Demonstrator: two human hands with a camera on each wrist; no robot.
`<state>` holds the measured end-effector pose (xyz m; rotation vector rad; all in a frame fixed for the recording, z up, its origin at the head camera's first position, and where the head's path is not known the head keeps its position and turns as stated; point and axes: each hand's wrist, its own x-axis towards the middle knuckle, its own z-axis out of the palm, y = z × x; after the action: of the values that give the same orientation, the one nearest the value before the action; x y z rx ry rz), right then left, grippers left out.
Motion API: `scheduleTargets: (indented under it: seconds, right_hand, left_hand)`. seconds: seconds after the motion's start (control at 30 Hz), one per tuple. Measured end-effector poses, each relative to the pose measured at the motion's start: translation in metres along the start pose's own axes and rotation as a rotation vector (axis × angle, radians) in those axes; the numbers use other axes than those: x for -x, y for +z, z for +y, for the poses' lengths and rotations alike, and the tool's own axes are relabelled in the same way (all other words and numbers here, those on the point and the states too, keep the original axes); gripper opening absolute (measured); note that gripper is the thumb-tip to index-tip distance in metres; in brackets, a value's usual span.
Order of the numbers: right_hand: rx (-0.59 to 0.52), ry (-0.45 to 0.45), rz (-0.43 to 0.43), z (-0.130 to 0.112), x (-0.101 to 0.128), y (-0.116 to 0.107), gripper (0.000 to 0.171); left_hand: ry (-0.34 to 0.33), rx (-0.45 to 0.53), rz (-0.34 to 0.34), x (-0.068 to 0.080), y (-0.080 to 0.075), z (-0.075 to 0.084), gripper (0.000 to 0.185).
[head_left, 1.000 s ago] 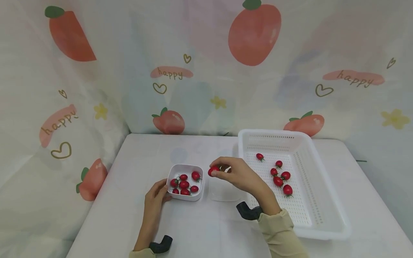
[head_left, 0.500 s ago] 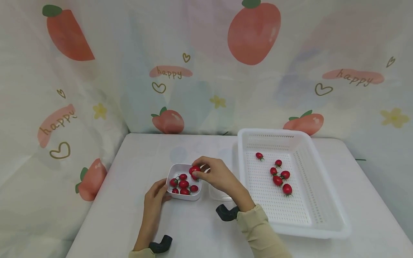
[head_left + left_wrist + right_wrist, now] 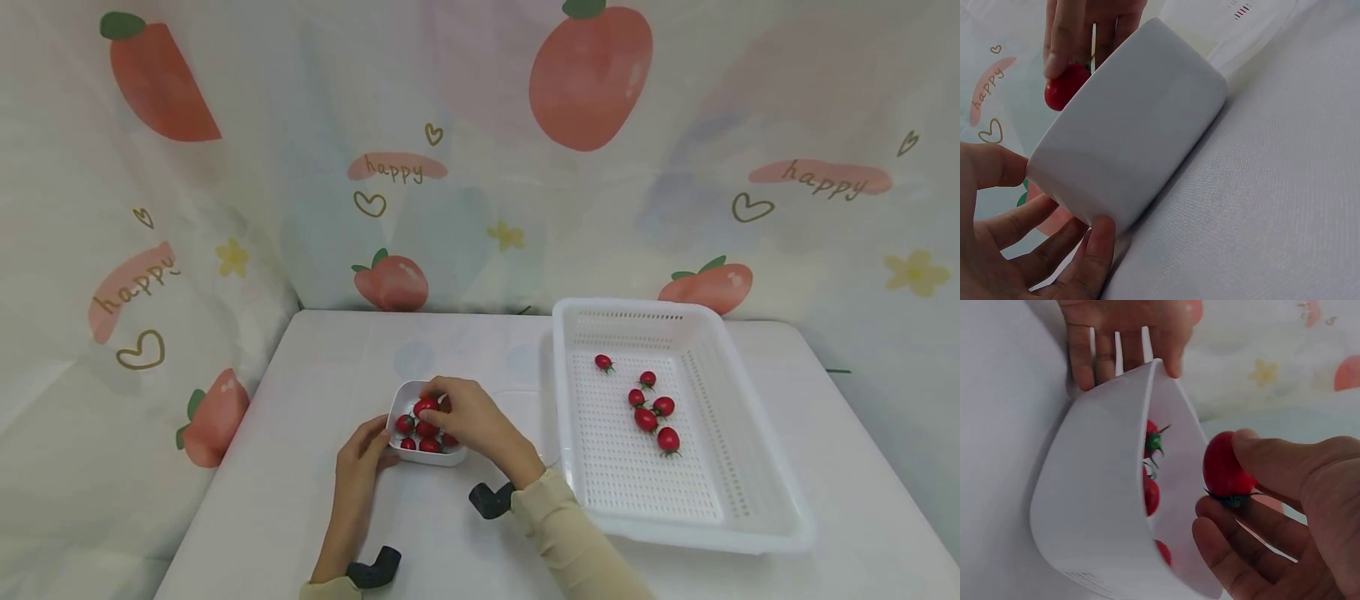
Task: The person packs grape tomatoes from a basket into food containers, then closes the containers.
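Note:
A small white square bowl [image 3: 405, 393] [image 3: 1129, 131] [image 3: 1097, 506] with several red cherry tomatoes sits on the white table. My left hand [image 3: 362, 451] [image 3: 1016, 250] holds its left side, fingers curled round the wall [image 3: 1116, 337]. My right hand [image 3: 457, 414] [image 3: 1272, 512] hovers over the bowl and pinches one cherry tomato [image 3: 425, 406] [image 3: 1066, 86] [image 3: 1225, 467] between thumb and fingers, just above the tomatoes inside.
A large white perforated basket [image 3: 720, 350] stands to the right with several cherry tomatoes [image 3: 651, 408] on its floor. A clear lid [image 3: 517, 400] lies between bowl and basket, partly hidden by my right arm. A printed curtain hangs behind the table [image 3: 337, 350].
My right hand carried the tomato leftward from beside the basket to over the bowl and lowered it. The left hand stayed on the bowl.

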<state>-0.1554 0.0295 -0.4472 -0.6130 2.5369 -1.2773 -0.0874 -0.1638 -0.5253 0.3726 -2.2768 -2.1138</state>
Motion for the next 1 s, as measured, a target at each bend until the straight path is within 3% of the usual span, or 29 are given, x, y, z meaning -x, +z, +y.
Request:
scheduleTargets:
  seconds: [0.3,0.7,1.0]
  right_hand:
    - [0.097,0.015,0.084,0.007,-0.010,0.016,0.029]
    - [0.288,-0.030,0.058,0.008,-0.019,0.033,0.033]
    - [0.297,-0.053,0.070,0.011,-0.021,0.036,0.038]
  left_hand:
    - [0.006,-0.008,0.009,0.000,0.000,0.001,0.040]
    - [0.003,0.000,0.009,0.000,-0.001,-0.001,0.039]
    - [0.016,0.000,0.005,-0.002,-0.001,-0.003,0.040]
